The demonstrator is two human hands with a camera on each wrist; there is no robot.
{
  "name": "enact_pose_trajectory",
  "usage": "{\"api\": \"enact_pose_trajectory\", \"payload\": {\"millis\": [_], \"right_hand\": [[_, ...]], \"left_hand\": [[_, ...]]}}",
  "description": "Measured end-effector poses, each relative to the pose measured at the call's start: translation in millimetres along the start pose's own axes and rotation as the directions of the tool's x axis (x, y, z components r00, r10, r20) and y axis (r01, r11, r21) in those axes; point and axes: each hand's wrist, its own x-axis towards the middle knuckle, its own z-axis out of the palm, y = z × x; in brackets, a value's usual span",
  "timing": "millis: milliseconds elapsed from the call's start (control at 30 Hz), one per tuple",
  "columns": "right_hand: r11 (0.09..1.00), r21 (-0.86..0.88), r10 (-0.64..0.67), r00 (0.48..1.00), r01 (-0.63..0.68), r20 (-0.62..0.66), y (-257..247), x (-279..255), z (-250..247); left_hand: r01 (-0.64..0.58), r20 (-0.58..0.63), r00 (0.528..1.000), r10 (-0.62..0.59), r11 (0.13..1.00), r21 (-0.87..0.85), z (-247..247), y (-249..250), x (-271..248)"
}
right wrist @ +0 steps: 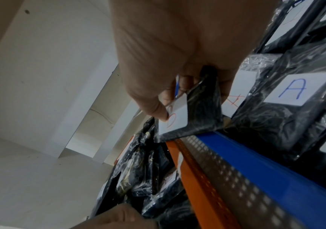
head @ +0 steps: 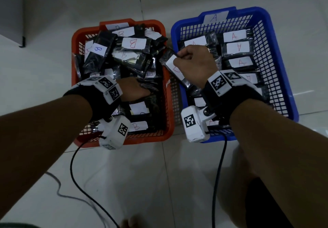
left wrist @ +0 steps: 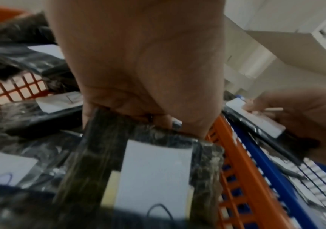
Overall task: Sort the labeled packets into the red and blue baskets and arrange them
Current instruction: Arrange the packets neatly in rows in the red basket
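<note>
Two plastic baskets with lattice walls stand side by side on a pale tiled floor (head: pixel 159 174): the red basket (head: pixel 75 37) on the left and the blue basket (head: pixel 266 20) on the right, their long walls almost touching. Both hold black glossy packets, each wrapped in crinkled clear film and carrying a white rectangular label with one hand-written letter. In the red basket the packets (head: pixel 99 50) lie in a loose heap, crossing each other at many angles, and the labels that can be read show B in red or blue ink. In the blue basket the packets (head: pixel 237 47) lie more orderly in rows, with labels showing A. The right hand (head: pixel 194 60) is above the inner wall of the blue basket and pinches one packet (head: pixel 174 69) between thumb and curled fingers; this held packet hangs tilted over the two neighbouring rims, and its white label bears a red curved letter, partly covered by the thumb, so I cannot read it surely. The left hand (head: pixel 133 90) is low inside the red basket, near its right wall, and its curled fingers grip the top edge of another packet (left wrist: pixel 154 170) with a white label. Both wrists carry white camera blocks with black square markers, and black cables (head: pixel 74 165) run from them across the floor.
</note>
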Motion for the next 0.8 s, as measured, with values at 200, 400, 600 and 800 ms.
{"api": "enact_pose_trajectory", "payload": {"millis": [200, 400, 600, 800], "right_hand": [[1.000, 0.007, -0.012, 1.000, 0.012, 0.009, -3.8, -1.1, 8.0], [1.000, -0.007, -0.017, 1.000, 0.017, -0.008, -4.7, -0.5, 11.4], [1.000, 0.008, 0.007, 1.000, -0.007, -0.005, -4.6, 0.5, 12.4], [1.000, 0.001, 0.024, 1.000, -0.024, -0.008, -5.6, 1.4, 13.1]], "left_hand": [[0.088, 0.148, 0.986, -0.074, 0.991, -0.097, -3.5, -16.7, 1.4], [0.056, -0.180, 0.983, -0.035, 0.992, 0.113, 9.6, -26.5, 7.7], [0.079, -0.375, 0.926, 0.026, 0.962, 0.262, 12.8, -19.9, 6.8], [-0.015, -0.363, 0.926, 0.105, 0.970, 0.243, 12.4, -22.9, 2.6]]}}
